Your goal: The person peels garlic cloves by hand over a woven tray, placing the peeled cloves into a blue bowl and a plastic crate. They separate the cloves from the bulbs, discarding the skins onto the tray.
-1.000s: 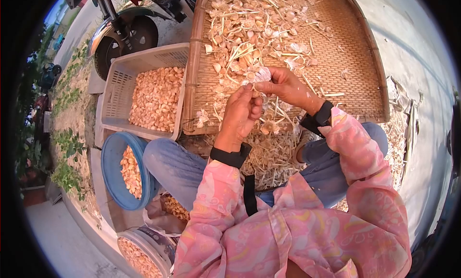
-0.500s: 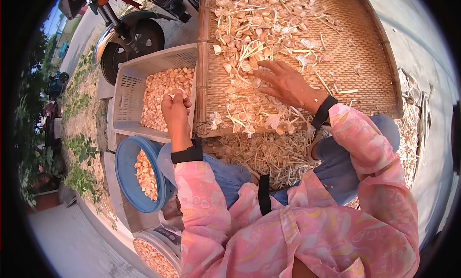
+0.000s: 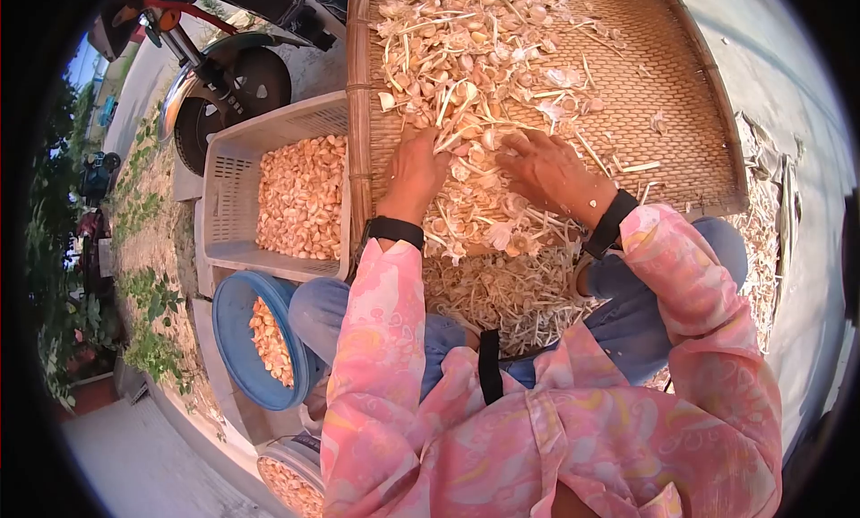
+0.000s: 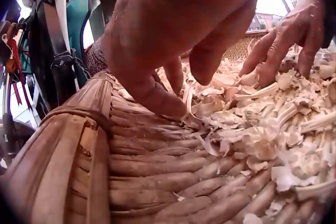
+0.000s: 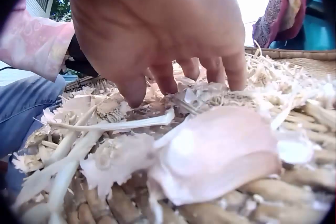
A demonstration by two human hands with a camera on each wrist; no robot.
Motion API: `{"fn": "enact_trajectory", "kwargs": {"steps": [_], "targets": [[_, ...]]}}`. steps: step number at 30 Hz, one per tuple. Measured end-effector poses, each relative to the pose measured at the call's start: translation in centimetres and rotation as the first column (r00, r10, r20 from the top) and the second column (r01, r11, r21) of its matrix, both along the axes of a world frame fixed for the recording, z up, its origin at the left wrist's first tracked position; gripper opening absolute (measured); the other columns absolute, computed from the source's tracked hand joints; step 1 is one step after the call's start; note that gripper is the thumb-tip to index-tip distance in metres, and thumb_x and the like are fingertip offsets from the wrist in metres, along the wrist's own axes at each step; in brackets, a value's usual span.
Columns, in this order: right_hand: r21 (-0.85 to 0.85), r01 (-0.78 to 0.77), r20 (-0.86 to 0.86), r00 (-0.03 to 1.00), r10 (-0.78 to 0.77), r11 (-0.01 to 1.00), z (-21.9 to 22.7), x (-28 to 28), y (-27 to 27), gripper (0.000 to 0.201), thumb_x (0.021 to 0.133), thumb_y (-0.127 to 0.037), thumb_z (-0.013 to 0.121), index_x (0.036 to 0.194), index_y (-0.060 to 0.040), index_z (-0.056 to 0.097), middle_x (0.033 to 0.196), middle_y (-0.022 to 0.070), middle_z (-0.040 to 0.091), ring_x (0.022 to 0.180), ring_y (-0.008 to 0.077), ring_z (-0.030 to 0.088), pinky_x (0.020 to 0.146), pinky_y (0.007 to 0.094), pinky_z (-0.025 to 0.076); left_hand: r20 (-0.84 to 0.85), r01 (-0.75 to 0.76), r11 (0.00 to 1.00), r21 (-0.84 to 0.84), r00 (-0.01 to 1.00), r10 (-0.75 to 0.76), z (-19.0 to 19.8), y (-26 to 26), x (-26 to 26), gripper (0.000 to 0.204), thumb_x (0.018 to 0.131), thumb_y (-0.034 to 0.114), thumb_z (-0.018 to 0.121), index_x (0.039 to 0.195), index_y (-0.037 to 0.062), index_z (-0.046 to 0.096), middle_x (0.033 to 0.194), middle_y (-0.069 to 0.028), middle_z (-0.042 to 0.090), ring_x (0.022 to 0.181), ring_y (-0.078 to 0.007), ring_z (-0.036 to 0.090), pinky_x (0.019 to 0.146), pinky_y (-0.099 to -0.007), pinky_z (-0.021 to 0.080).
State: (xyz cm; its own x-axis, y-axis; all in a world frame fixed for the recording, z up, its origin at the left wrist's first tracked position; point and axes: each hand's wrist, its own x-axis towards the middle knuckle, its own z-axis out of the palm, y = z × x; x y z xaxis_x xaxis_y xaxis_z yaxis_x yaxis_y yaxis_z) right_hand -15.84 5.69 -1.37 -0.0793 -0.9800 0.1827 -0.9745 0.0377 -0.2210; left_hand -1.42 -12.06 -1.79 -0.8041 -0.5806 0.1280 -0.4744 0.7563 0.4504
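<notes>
On the woven tray (image 3: 663,88) lies a heap of garlic cloves, skins and stalks (image 3: 502,34). The left hand (image 3: 417,173) reaches into the heap near the tray's left rim, its fingers pointing down among the skins in the left wrist view (image 4: 173,29). To its right, the right hand (image 3: 555,173) rests spread on the same heap. Its fingertips touch skins in the right wrist view (image 5: 168,29), behind a large pale clove (image 5: 220,153). Neither hand shows a clove gripped.
Left of the tray stands a plastic crate (image 3: 228,196) of cloves, with a blue bucket (image 3: 235,339) of cloves below it and another container (image 3: 300,455) at the bottom. Discarded stalks and skins (image 3: 511,294) lie between the knees. A wheeled vehicle (image 3: 260,79) stands at upper left.
The left hand has moved from the garlic heap to over the crate, then back right onto the heap, with no clove visible in its fingers. The right hand has stayed over the heap, its fingers lowered.
</notes>
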Motion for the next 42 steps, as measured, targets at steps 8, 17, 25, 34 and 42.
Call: {"fn": "enact_trajectory", "kwargs": {"steps": [8,17,25,34,42], "targets": [[0.249,0.100,0.018,0.994,-0.108,0.963,3.6,0.1,0.8,0.016,0.078,-0.019,0.061,0.088,-0.0069,0.058,0.105,0.0112,0.054,0.091,0.0295,0.058,0.074,0.0414,0.048,-0.098,-0.031,0.992,-0.123,0.995,0.019,2.6,3.7,0.3,0.027,0.076,0.012,0.065,0.102,0.0065,0.061,0.094,-0.0174,0.056,0.087,-0.0352,0.057,0.074,-0.0415,0.045],[0.068,0.085,0.061,0.994,-0.090,0.994,1.7,-0.8,0.3,0.014,0.075,-0.017,0.063,0.080,-0.0055,0.056,0.070,0.0104,0.058,0.066,0.0315,0.060,0.058,0.0414,0.048,0.123,0.124,0.989,-0.079,0.986,-0.114,0.5,5.2,-2.7,0.014,0.077,0.012,0.063,0.089,0.0059,0.060,0.089,-0.0178,0.052,0.077,-0.0378,0.058,0.064,-0.0465,0.046],[0.020,0.072,-0.005,0.997,-0.072,0.997,1.2,-1.3,0.6,0.012,0.075,-0.015,0.061,0.074,-0.0051,0.055,0.066,0.0118,0.059,0.061,0.0295,0.061,0.050,0.0390,0.046,0.044,0.128,0.991,0.037,0.991,-0.129,1.2,7.0,-1.8,0.013,0.078,0.014,0.064,0.089,0.0076,0.061,0.089,-0.0159,0.053,0.075,-0.0364,0.058,0.063,-0.0439,0.046],[-0.022,0.171,0.020,0.985,-0.171,0.985,2.3,-1.2,-1.2,0.004,0.077,-0.010,0.057,0.077,-0.0058,0.056,0.068,0.0118,0.060,0.063,0.0320,0.061,0.054,0.0408,0.048,-0.241,0.093,0.984,0.153,0.969,-0.054,1.1,7.5,-0.7,0.015,0.079,0.008,0.065,0.091,0.0008,0.059,0.081,-0.0095,0.060,0.063,-0.0188,0.059,0.055,-0.0316,0.046],[-0.097,-0.022,0.319,0.946,0.052,0.995,0.1,0.8,-6.6,0.022,0.084,-0.011,0.052,0.104,-0.0060,0.056,0.094,0.0121,0.058,0.083,0.0340,0.059,0.068,0.0412,0.049,-0.834,0.734,0.621,0.275,0.503,-0.225,18.5,14.9,6.6,0.034,0.076,0.003,0.069,0.107,-0.0009,0.054,0.087,-0.0160,0.061,0.060,-0.0166,0.058,0.052,-0.0222,0.047]]}}
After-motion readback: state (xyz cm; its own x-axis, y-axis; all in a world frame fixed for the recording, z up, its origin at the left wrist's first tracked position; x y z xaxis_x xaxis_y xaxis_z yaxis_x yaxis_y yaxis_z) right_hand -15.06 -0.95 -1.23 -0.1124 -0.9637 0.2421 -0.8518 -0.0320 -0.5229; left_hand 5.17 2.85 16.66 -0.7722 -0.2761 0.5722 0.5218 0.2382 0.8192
